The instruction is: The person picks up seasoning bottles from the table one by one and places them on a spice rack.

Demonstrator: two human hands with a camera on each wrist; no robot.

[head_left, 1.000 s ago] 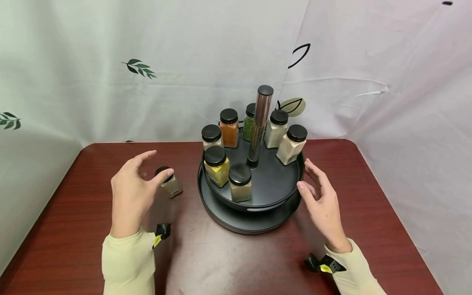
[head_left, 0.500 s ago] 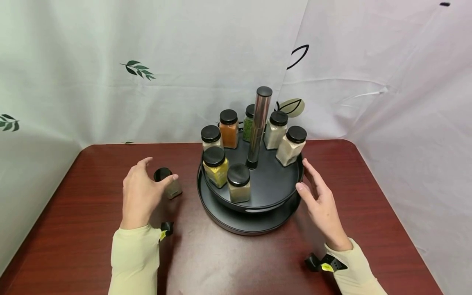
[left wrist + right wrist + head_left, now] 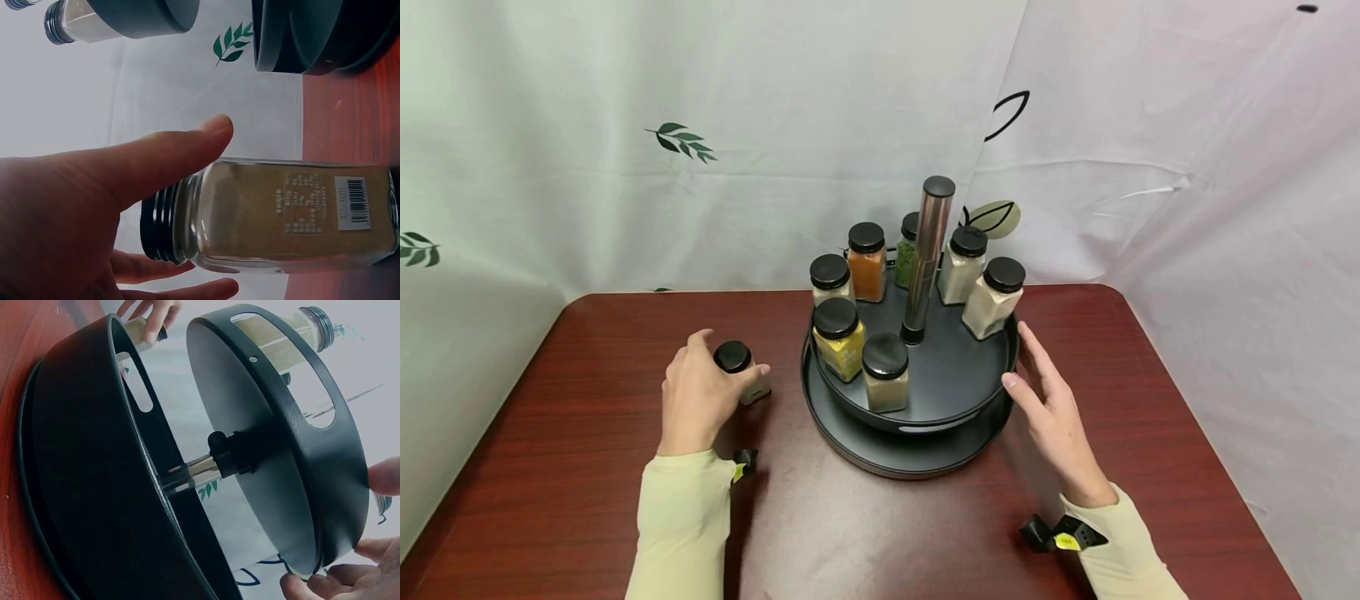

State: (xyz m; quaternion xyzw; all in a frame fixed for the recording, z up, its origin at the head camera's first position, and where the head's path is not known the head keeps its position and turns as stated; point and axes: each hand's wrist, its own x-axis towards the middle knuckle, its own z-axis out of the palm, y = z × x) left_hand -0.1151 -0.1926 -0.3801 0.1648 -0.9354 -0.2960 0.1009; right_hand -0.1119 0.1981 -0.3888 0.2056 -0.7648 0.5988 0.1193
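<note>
A small square glass spice jar (image 3: 294,215) with a black lid and tan powder stands on the table, left of the black two-tier spice rack (image 3: 951,375). My left hand (image 3: 700,396) is around this jar, thumb on one side and extended fingers on the other; whether they touch the glass is unclear. My right hand (image 3: 1060,417) holds the right edge of the rack's upper tier, thumb against its wall. Its fingertips (image 3: 297,587) curl at the tier's lower edge in the right wrist view.
Several spice jars stand on the upper tier, including a yellow one (image 3: 841,346), an orange one (image 3: 867,271) and a tan one (image 3: 887,387). A tall metallic post (image 3: 928,258) rises from its middle. A white curtain (image 3: 790,100) hangs behind the reddish-brown table (image 3: 850,533).
My left hand has moved right, bringing its thumb and fingers around the lone jar. The right hand has stayed at the rack's edge; the jars stand where they were.
</note>
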